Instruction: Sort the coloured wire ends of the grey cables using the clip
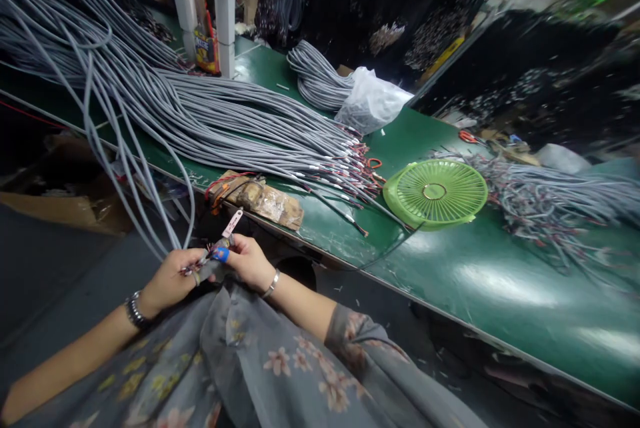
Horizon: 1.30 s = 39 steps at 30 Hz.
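My left hand [173, 280] is closed around the ends of several grey cables [145, 181], whose short coloured wires show between my hands. Those cables loop down over the bench edge from the large bundle [240, 118]. Close beside it, my right hand [249, 261], with blue tape [221, 254] on a finger, pinches at the same wire ends. A small pale tag-like strip [233, 223] sticks up from the right fingers; exactly what it belongs to is unclear. Both hands are above my lap, just in front of the bench.
On the green bench [470, 288] lie a wooden block [273, 205] with tape and wires, a green round fan [435, 193], a coiled cable bundle [320, 75] with a plastic bag [373, 101], and more stripped cables [545, 195]. A cardboard box [65, 208] stands below left.
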Each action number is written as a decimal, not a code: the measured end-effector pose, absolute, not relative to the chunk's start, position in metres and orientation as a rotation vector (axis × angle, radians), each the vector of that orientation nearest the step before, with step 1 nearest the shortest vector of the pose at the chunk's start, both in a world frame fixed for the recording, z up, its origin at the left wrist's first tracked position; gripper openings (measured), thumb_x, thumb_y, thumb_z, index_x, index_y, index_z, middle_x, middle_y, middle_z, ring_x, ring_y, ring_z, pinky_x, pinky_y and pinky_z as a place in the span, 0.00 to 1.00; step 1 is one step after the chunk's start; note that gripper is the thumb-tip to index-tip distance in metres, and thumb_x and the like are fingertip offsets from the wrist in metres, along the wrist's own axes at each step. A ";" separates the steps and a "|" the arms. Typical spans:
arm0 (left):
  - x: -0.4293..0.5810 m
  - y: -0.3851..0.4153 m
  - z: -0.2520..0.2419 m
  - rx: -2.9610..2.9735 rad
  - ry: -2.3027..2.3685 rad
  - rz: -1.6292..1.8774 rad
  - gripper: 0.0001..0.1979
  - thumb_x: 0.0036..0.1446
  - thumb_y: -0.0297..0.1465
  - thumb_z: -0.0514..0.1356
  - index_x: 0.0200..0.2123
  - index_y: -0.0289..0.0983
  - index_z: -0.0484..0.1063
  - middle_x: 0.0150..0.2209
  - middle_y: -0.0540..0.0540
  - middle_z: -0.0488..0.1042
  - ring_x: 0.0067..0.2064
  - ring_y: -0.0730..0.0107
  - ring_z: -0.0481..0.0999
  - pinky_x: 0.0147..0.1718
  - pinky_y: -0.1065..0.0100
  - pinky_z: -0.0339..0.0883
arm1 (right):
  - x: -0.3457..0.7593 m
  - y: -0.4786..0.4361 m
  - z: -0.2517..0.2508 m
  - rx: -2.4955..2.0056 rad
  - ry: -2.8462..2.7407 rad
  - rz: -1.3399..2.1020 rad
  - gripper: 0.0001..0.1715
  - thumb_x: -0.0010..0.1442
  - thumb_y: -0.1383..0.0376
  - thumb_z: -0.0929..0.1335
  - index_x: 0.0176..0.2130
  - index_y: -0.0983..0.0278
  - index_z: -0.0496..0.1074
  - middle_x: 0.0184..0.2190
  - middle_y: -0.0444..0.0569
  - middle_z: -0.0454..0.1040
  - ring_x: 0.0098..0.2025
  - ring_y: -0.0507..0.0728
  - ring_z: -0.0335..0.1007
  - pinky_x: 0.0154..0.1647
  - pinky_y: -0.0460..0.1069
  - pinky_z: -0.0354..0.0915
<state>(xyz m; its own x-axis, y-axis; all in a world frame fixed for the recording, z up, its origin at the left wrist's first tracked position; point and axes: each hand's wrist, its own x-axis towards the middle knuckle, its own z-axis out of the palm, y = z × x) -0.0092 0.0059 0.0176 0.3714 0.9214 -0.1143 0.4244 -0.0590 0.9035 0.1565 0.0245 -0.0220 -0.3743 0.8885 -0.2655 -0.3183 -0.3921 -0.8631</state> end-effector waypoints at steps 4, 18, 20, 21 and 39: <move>-0.008 0.003 0.020 1.594 1.367 0.746 0.16 0.50 0.43 0.59 0.19 0.40 0.76 0.21 0.47 0.79 0.26 0.63 0.75 0.30 0.67 0.69 | 0.155 0.026 -0.024 -1.030 -0.916 1.849 0.27 0.37 0.51 0.81 0.27 0.64 0.71 0.20 0.39 0.69 0.21 0.47 0.60 0.24 0.45 0.60; -0.006 0.005 0.021 1.578 1.341 0.756 0.15 0.50 0.41 0.60 0.19 0.40 0.76 0.22 0.47 0.80 0.28 0.63 0.77 0.31 0.66 0.70 | 0.153 0.023 -0.028 -0.972 -0.790 1.876 0.30 0.35 0.48 0.81 0.25 0.64 0.69 0.17 0.37 0.65 0.19 0.46 0.57 0.22 0.44 0.58; -0.007 0.006 0.019 1.596 1.285 0.708 0.14 0.50 0.41 0.59 0.20 0.39 0.77 0.23 0.47 0.80 0.28 0.63 0.77 0.31 0.67 0.70 | 0.154 0.023 -0.029 -0.974 -0.800 1.872 0.30 0.36 0.47 0.81 0.24 0.64 0.68 0.17 0.37 0.65 0.19 0.46 0.57 0.22 0.44 0.58; -0.008 0.006 0.018 1.604 1.265 0.691 0.14 0.50 0.41 0.59 0.21 0.39 0.77 0.23 0.46 0.80 0.28 0.63 0.77 0.30 0.67 0.69 | 0.154 0.023 -0.030 -0.977 -0.804 1.873 0.30 0.37 0.47 0.81 0.24 0.63 0.68 0.17 0.37 0.66 0.20 0.47 0.58 0.22 0.44 0.59; -0.014 0.008 0.020 1.601 1.254 0.653 0.14 0.47 0.40 0.59 0.17 0.39 0.75 0.20 0.47 0.78 0.25 0.65 0.75 0.28 0.67 0.67 | 0.159 0.026 -0.022 -0.905 -0.792 2.011 0.35 0.31 0.46 0.82 0.33 0.65 0.75 0.23 0.39 0.73 0.22 0.46 0.63 0.25 0.44 0.58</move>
<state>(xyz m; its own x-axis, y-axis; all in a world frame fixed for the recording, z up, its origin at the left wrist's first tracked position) -0.0139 0.0076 0.0198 0.3267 0.9341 -0.1440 0.4174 -0.0059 0.9087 0.1593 0.0256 -0.0221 -0.4447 0.8365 -0.3203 -0.3931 -0.5036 -0.7693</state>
